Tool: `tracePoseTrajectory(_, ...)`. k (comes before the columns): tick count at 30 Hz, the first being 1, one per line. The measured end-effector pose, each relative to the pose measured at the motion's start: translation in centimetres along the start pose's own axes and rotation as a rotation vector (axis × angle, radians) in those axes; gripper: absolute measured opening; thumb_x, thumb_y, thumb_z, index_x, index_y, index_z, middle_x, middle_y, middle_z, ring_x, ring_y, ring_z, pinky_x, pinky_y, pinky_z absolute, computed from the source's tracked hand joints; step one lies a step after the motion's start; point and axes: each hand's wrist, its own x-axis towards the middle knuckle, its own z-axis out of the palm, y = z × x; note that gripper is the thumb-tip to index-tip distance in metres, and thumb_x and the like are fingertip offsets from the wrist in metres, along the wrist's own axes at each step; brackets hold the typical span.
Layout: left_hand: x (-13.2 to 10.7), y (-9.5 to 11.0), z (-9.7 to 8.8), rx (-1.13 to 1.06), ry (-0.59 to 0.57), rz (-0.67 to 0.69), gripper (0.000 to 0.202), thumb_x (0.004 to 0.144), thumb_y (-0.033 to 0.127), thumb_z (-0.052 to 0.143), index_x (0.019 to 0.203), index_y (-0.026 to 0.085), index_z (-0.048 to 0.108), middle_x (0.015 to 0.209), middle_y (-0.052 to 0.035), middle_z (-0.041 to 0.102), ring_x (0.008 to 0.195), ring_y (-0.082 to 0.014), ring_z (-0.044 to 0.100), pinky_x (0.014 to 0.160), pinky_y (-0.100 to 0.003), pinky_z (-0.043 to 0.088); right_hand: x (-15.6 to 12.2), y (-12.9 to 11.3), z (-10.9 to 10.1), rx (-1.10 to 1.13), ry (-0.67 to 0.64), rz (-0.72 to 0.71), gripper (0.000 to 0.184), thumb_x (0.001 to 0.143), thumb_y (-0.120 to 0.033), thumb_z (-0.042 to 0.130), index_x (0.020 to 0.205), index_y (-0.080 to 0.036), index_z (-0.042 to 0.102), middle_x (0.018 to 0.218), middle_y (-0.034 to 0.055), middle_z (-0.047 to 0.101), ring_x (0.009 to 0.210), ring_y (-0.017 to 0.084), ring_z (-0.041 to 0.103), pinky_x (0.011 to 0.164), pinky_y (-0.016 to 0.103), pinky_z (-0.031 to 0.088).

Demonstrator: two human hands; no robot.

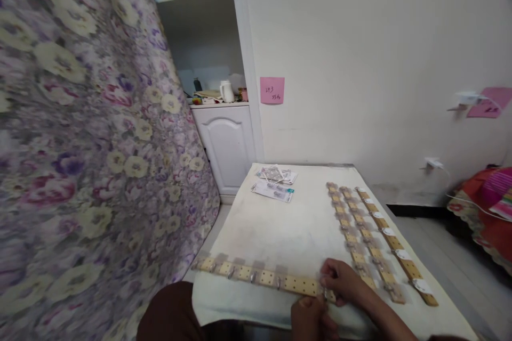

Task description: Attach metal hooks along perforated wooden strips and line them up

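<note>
My right hand [343, 280] curls closed over the end of the wooden strip [264, 277]. My left hand [311, 315] sits just beside it, and I cannot tell its grip. The strip lies along the table's [280, 224] near edge and looks light, stiff and thin. I'd hold its bare edges, between the metal hooks [253, 276].

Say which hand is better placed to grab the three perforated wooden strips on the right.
Probably the right hand: it rests beside those perforated wooden strips, while the left hand sits farther off.

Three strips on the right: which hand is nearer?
Right. The right hand sits just beside the three strips, by their near ends. The left hand is farther, at the table edge, below the crosswise strip.
</note>
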Motion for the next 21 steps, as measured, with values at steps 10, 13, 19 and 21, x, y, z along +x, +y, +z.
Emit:
tracePoseTrajectory(10, -2.4, 2.7, -2.1, -0.029, 0.024, -0.022, 0.033, 0.053, 0.047, 0.067, 0.061, 0.018, 0.053, 0.044, -0.0008, 0.060, 0.036, -0.0135, 0.052, 0.041, -0.024, 0.031, -0.1, -2.1, -1.3, -0.364, 0.293, -0.263, 0.009, 0.074, -0.019, 0.051, 0.075, -0.019, 0.060, 0.075, 0.0037, 0.065, 0.074, 0.018, 0.059, 0.068, 0.027, 0.042)
tracePoseTrajectory(13, -2.7, 2.7, -4.9, -0.129, 0.071, 0.004, 0.038, 0.049, 0.050, 0.069, 0.062, 0.018, 0.053, 0.048, -0.0005, 0.063, 0.037, -0.0130, 0.054, 0.042, -0.023, 0.034, 0.8, -4.4, 0.1, -0.233, 0.127, -0.300, 0.011, 0.072, -0.018, 0.053, 0.076, -0.018, 0.063, 0.070, 0.0017, 0.064, 0.069, 0.016, 0.058, 0.063, 0.023, 0.041)
tracePoseTrajectory(19, -2.8, 3.2, -8.9, -0.308, 0.094, 0.039, 0.037, 0.062, 0.048, 0.067, 0.079, 0.018, 0.055, 0.055, -0.0004, 0.067, 0.042, -0.0126, 0.059, 0.042, -0.021, 0.034, 4.1, -6.1, 4.5, -0.120, -0.066, -0.166, 0.023, 0.063, -0.014, 0.060, 0.086, -0.016, 0.063, 0.064, -0.0023, 0.061, 0.052, 0.010, 0.054, 0.051, 0.021, 0.040)
tracePoseTrajectory(21, -2.5, 3.6, -9.0, -0.323, 0.106, 0.069, 0.034, 0.066, 0.048, 0.064, 0.075, 0.018, 0.052, 0.052, 0.0012, 0.064, 0.040, -0.0118, 0.057, 0.040, -0.020, 0.034, 5.0, -5.9, 5.4, -0.084, -0.142, -0.110, 0.021, 0.063, -0.015, 0.060, 0.084, -0.015, 0.061, 0.055, -0.0054, 0.057, 0.043, 0.009, 0.050, 0.045, 0.020, 0.040)
